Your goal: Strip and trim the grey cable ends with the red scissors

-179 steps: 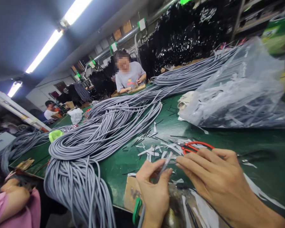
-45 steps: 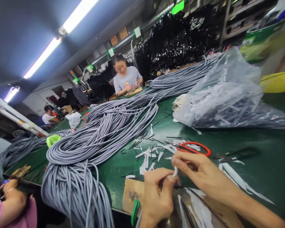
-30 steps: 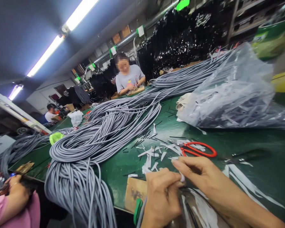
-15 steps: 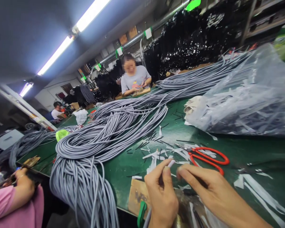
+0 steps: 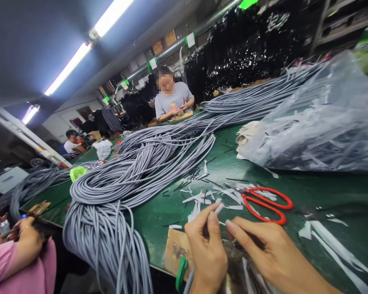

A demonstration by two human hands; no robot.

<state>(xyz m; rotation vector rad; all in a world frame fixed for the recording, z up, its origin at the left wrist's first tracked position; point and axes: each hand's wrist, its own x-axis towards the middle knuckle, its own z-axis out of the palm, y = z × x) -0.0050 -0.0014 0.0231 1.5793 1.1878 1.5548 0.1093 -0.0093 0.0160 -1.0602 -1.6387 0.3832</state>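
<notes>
My left hand (image 5: 207,251) pinches the end of a grey cable (image 5: 218,209), whose white tip sticks up between thumb and forefinger at the near table edge. My right hand (image 5: 262,249) lies just right of it, fingers bent and pointed toward the cable tip; what they hold, if anything, is hidden. Red-handled scissors (image 5: 265,202) rest on the green table (image 5: 309,192) just beyond my right hand. White paper strips (image 5: 199,200) lie scattered ahead of both hands.
A big bundle of grey cables (image 5: 135,175) runs across the table and hangs over its near edge. At the right lies a clear plastic bag (image 5: 319,122) of scraps. A pink-sleeved arm (image 5: 15,261) works at the left. Another person (image 5: 171,100) sits at the far side.
My hands were pressed together on the cable end and have since drawn slightly apart, with the white tip now showing above my left thumb. The view has shifted a little.
</notes>
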